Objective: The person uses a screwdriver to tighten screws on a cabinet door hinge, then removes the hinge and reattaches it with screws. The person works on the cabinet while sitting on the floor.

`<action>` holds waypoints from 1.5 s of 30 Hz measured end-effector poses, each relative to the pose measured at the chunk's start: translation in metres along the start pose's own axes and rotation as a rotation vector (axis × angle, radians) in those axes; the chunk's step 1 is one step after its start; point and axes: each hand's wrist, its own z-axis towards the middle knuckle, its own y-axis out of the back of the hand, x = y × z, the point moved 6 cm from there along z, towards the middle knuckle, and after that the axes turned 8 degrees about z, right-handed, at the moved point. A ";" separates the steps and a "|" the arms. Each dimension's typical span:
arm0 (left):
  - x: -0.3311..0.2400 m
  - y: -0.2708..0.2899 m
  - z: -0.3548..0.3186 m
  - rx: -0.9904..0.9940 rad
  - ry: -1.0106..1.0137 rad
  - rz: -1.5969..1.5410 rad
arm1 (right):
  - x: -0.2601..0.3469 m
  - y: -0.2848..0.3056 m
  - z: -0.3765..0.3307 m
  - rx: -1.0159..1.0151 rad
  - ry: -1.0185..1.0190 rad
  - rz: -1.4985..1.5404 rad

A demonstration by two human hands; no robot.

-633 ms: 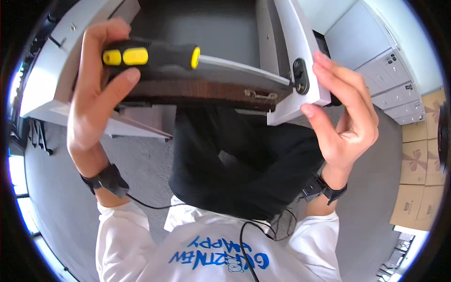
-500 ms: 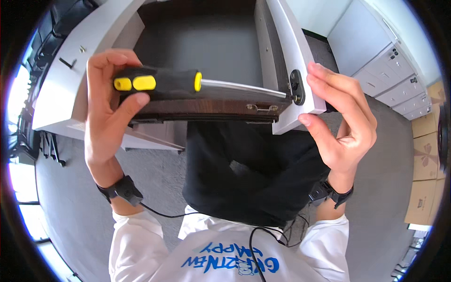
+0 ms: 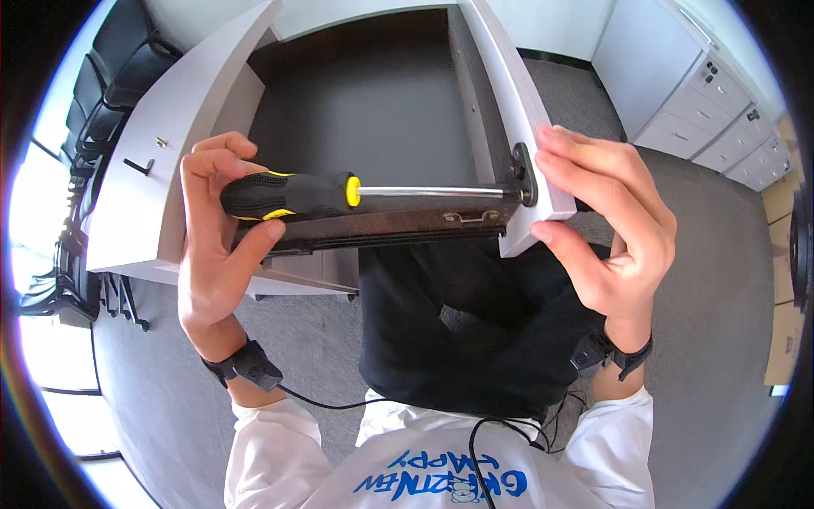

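Note:
My left hand [image 3: 212,267] is wrapped round the black and yellow handle of a screwdriver [image 3: 307,197]. Its metal shaft runs level to the right, and the tip meets a screw at a black oval fitting [image 3: 524,176]. That fitting sits on the inner face of a pale wooden panel [image 3: 511,95], the right side of a cabinet with a dark inside. My right hand [image 3: 612,208] pinches this panel's near end, fingers on its outer side and thumb at the lower corner. Below the shaft, a small metal bracket [image 3: 471,218] is on the dark front strip [image 3: 365,227].
On the pale left panel [image 3: 199,85] lie a small brass-coloured piece [image 3: 161,142] and a black L-shaped piece [image 3: 138,167]. Black chairs [image 3: 127,51] line the left side. Grey drawer cabinets [image 3: 691,110] stand at right, with cardboard boxes [image 3: 784,331] nearer. A cable [image 3: 335,405] crosses my shirt.
The screwdriver handle has turned about its length: its yellow patches now face up and down. The whole scene has shifted slightly in view. Both hands keep their holds.

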 end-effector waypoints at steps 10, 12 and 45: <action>0.020 0.000 0.000 0.076 0.300 -0.081 | 0.006 -0.002 -0.003 -0.002 0.005 -0.024; 0.014 0.001 0.003 0.100 0.205 0.058 | 0.006 -0.002 -0.003 -0.006 -0.006 -0.031; 0.015 0.008 -0.006 -0.160 0.035 0.038 | 0.001 -0.004 -0.002 0.018 -0.022 -0.028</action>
